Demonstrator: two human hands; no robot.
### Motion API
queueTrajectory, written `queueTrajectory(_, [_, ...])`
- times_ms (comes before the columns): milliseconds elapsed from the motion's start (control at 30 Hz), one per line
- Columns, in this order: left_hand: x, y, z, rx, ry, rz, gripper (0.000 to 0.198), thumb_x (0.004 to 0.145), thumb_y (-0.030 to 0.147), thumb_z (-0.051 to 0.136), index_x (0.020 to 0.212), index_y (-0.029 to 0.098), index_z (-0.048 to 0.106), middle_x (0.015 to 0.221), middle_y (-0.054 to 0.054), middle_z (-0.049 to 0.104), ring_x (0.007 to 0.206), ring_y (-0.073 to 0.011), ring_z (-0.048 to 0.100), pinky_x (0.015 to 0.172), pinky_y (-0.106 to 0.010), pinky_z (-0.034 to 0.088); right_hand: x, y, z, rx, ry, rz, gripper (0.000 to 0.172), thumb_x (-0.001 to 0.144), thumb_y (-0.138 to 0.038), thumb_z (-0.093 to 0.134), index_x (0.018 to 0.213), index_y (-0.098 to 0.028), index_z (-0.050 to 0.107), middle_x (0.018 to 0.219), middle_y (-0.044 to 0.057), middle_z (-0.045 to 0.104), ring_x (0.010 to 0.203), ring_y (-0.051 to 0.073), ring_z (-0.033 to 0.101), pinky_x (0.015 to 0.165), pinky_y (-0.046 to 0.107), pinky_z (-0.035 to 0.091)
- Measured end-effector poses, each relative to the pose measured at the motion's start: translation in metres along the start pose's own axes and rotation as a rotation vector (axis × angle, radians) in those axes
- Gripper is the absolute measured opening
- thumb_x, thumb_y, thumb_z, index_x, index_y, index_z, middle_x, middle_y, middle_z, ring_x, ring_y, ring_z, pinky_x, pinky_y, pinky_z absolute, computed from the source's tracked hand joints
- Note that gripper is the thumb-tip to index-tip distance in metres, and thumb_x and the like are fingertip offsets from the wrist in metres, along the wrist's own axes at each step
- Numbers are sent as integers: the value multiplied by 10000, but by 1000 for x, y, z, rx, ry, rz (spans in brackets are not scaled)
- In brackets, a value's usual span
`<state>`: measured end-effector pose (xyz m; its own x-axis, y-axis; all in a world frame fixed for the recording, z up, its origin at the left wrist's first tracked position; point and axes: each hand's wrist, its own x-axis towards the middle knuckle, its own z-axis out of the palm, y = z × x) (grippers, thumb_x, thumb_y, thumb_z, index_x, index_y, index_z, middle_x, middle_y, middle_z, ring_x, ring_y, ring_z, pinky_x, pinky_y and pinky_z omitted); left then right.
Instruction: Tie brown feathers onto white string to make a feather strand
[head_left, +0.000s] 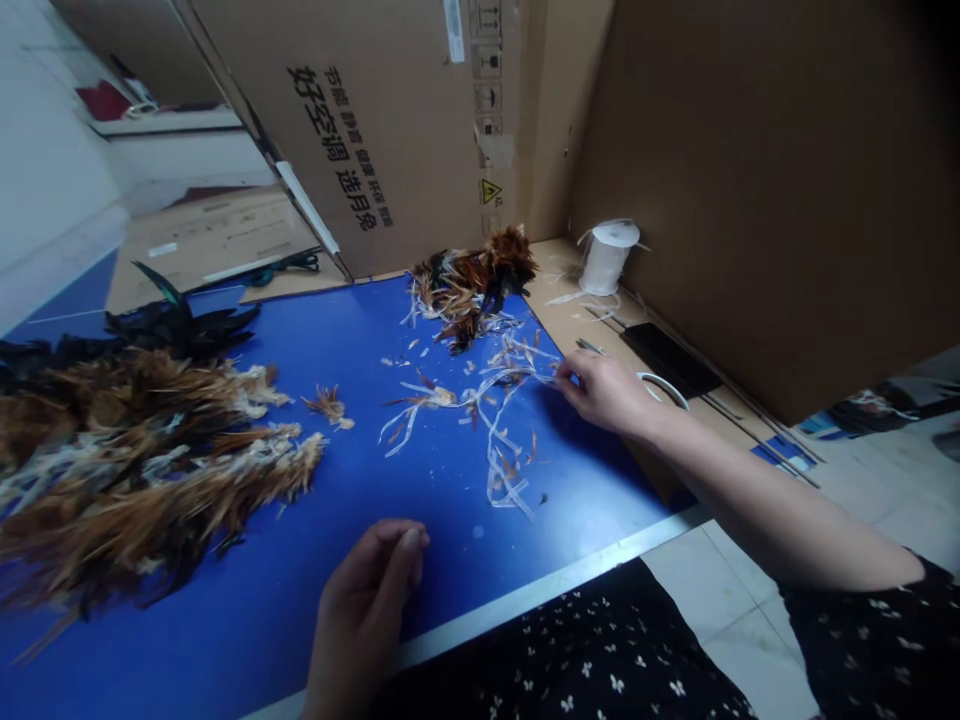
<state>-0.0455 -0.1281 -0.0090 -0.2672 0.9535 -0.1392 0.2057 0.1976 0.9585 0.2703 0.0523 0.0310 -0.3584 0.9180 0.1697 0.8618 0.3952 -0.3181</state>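
Observation:
My right hand (604,392) is closed in a pinch at the end of thin white string (491,380), whose loose strands lie tangled over the blue table. Small brown feather bits cling among the strands. Scissors with a white handle (666,388) are partly hidden behind that hand. Near the table's front edge, my left hand (367,590) has thumb and fingers pressed together; whatever they hold, if anything, is too small to make out. A small brown feather tuft (328,405) lies beyond it, left of the strands.
Long bundles of brown and black feathers (165,450) cover the table's left side. Another feather pile (476,280) sits at the back. A white spool (609,258) stands on cardboard by the tall carton walls (405,120). Dark-handled scissors (289,265) lie at back left.

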Motion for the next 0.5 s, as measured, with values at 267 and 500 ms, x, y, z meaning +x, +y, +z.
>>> queueTrajectory(267, [-1,6,1,-8,-10,-3,334,904,534,673,930,202,702,644,-1,572,596,-142,509,564,-243,419,10,15,12,-161,-170,78,119,955,-230,588,895,-189,682,1008,105,725,792,199,658,651,298,404])
queueTrajectory(500, [0,6,0,-37,-24,6,338,909,529,666,918,194,711,627,2,579,569,-131,505,548,-235,418,12,-6,-39,179,224,-50,138,992,-298,580,929,-192,643,795,61,702,667,182,622,653,295,446])
